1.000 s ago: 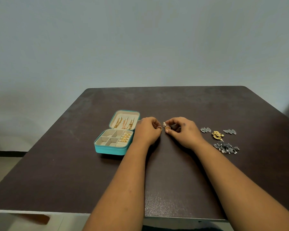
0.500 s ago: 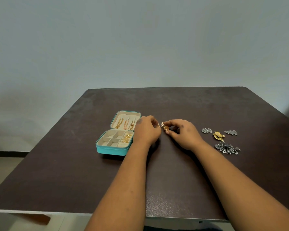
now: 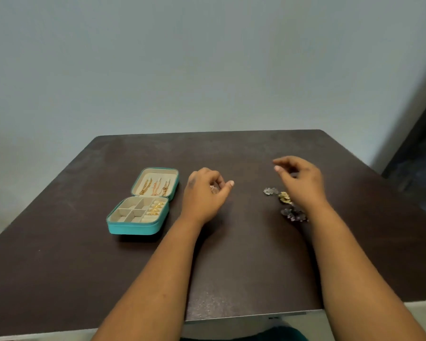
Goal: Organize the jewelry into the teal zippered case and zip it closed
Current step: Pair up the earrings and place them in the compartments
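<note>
Two hands were over the dark table (image 3: 231,267) when I looked. Toward the left edge the teal case (image 3: 138,227) lay open, gold chains in its lid, gold pieces in the right compartments. My left hand (image 3: 203,195) pinched a small pale ring (image 3: 214,189) just beside it. My right hand (image 3: 301,182) hovered, fingers loosely curled and holding nothing, above loose silver and gold jewelry (image 3: 284,198) toward the right edge.

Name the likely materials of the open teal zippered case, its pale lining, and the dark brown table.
Teal zippered case: probably faux leather, smooth matte shell. Pale lining: likely velvety fabric, soft and unshiny. Dark brown table: possibly laminated wood, with faint speckled sheen.
</note>
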